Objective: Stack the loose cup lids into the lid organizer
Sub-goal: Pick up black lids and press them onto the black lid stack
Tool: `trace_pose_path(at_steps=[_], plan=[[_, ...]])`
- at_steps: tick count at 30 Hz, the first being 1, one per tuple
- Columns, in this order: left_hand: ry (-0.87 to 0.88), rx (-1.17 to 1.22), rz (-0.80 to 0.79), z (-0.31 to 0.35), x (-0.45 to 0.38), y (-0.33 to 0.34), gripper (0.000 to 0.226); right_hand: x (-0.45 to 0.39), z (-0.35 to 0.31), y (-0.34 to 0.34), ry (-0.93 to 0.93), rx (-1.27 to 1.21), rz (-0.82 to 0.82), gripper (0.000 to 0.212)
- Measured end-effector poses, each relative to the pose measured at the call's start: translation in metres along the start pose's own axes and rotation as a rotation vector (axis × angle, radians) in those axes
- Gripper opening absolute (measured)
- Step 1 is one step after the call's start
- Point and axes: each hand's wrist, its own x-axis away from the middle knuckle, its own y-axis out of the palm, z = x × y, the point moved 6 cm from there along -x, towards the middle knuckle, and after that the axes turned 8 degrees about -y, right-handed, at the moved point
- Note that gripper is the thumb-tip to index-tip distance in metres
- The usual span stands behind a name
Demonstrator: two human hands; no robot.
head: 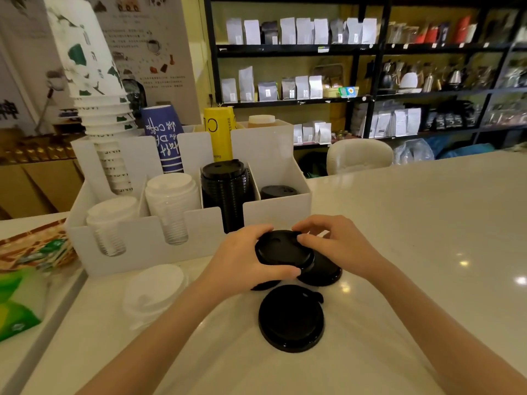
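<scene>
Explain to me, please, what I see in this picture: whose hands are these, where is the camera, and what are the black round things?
There is no machine here. A person wears a wide-angle camera on the head, and it looks forward and down, so the two bare arms reach in from the bottom of the single picture.

The left hand and the right hand together hold a black cup lid just above the pale counter. A second black lid lies partly under it, and a third black lid lies nearer the camera. A white lid lies on the counter to the left.

Behind the hands stands a white lid organizer. Its compartments hold white lids, a tall stack of black lids and a few more black lids. Paper cups stand at its back.
</scene>
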Motion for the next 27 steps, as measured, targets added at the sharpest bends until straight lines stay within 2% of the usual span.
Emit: trace_pose_path(at_steps=[3, 11, 18, 27], plan=[[0.000, 0.044, 0.089, 0.000, -0.005, -0.020, 0.080, -0.017, -0.017, -0.008, -0.057, -0.030, 0.007, 0.023], [-0.001, 0.243, 0.332, 0.008, -0.039, -0.085, 0.079, -0.085, -0.062, -0.029, -0.236, -0.093, 0.141, 0.025], [-0.021, 0.394, 0.488, -0.020, -0.072, -0.117, 0.077, -0.134, -0.062, -0.012, -0.276, -0.323, 0.208, 0.032], [-0.096, 0.175, 0.553, -0.049, -0.092, -0.117, 0.064, -0.165, -0.037, 0.023, -0.208, -0.428, 0.096, 0.036]])
